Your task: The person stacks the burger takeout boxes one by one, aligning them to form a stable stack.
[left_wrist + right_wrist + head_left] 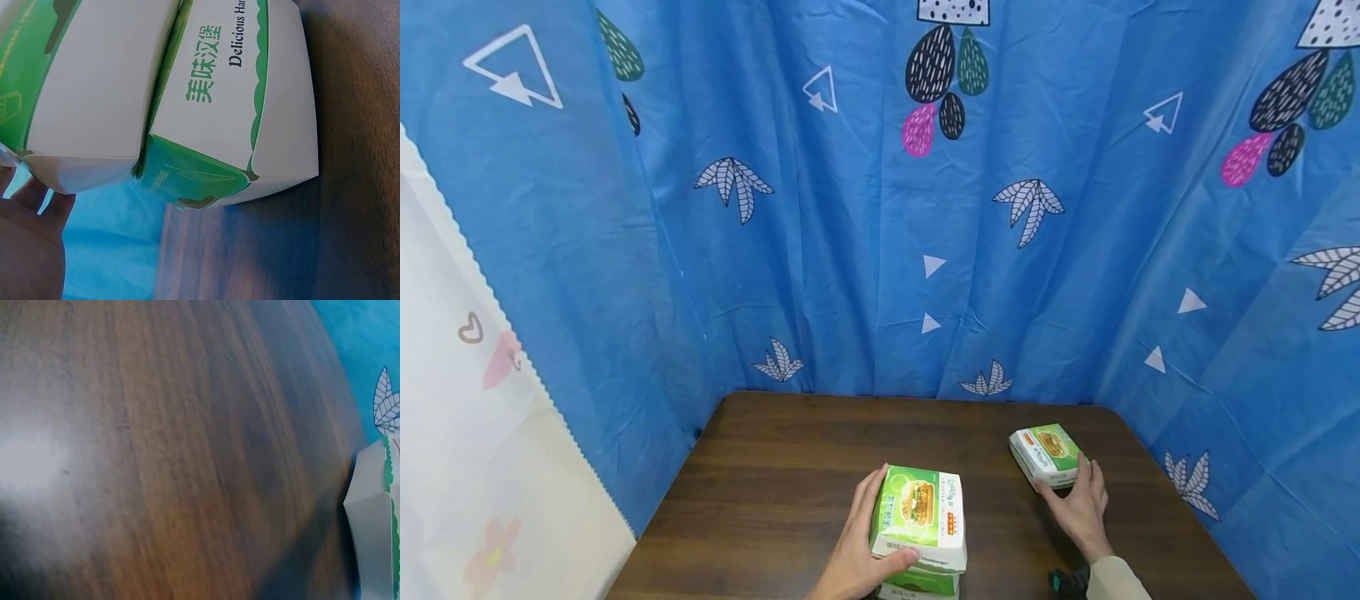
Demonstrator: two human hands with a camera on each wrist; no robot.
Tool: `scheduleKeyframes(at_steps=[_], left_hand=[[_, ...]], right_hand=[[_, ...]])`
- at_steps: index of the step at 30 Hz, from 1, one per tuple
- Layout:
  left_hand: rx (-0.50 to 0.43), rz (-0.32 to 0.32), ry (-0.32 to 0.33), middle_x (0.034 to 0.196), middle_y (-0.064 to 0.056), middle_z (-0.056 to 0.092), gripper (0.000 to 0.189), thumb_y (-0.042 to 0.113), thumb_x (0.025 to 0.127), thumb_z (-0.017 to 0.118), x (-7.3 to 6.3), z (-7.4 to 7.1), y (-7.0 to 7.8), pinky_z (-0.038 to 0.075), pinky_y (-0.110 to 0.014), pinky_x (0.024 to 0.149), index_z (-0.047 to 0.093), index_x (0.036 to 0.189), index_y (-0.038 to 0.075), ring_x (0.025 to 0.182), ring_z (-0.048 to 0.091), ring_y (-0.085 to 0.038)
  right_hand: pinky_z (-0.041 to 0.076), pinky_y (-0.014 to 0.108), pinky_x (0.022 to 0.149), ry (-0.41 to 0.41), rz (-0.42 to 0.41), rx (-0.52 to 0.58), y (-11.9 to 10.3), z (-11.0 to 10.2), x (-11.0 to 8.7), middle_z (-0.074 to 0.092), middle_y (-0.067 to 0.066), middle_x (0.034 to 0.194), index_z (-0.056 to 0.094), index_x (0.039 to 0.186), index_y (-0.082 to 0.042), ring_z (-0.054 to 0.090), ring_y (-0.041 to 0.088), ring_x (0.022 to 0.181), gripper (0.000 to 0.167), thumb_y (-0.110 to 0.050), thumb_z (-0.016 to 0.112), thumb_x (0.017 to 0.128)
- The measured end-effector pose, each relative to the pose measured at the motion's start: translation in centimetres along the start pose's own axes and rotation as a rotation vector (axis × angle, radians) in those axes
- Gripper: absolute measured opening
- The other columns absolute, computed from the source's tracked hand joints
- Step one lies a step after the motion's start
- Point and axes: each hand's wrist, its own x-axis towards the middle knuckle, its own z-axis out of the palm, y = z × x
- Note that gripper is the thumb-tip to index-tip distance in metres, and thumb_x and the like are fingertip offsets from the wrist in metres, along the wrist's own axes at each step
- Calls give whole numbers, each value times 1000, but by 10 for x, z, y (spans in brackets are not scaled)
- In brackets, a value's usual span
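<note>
Two green-and-white hamburger boxes are stacked near the front middle of the table. My left hand (860, 542) grips the upper hamburger box (917, 508), fingers along its left side and thumb across its front. Beneath it, the lower hamburger box (919, 581) shows only in part in the head view. In the left wrist view the upper box sits slightly askew on the lower one, and a few fingertips (57, 209) touch its end. Farther back on the right, my right hand (1082, 504) holds a third hamburger box (1047, 454) between thumb and fingers. The right wrist view does not show that hand.
The dark wooden table (775, 492) has rounded back corners. A blue patterned curtain (850, 250) hangs behind it and along the right side, and a white cloth (482, 400) hangs at the left. A black-and-teal device (1067, 582) is at the right wrist.
</note>
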Motion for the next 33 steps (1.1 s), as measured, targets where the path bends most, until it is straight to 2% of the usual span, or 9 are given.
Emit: scheduleKeyframes(at_steps=[7,13,18,25,33], left_hand=[[2,18,-4,165,8,23,106,34,84,83,0,0,-1,43,-34,104,14,165,40,133,41,-20],[15,38,0,165,7,23,106,34,84,83,1,0,-3,43,-33,104,14,165,38,133,42,-19],[26,47,1,165,5,24,106,35,84,83,1,1,-3,44,-32,102,14,165,38,132,42,-20],[5,13,3,165,10,23,107,36,82,84,0,1,0,44,-34,103,15,164,41,133,43,-19],[25,35,6,166,7,23,108,36,83,84,-1,1,-2,45,-36,102,14,165,39,133,42,-19]], right_hand=[[3,72,116,-45,-6,-46,3,-1,7,-11,40,162,-1,162,5,-3,62,147,112,-39,74,91],[1,70,118,-29,-13,-35,3,-1,13,-6,42,161,0,161,9,-2,61,147,111,-38,73,91],[1,70,118,-38,12,-45,5,0,14,-6,42,161,3,159,12,-2,61,147,107,-37,71,93],[8,72,116,-33,12,-67,6,-2,13,-1,42,161,12,156,13,2,62,146,101,-38,72,93],[16,73,114,-26,46,-74,11,-1,11,3,41,161,12,159,10,6,62,145,103,-40,73,92]])
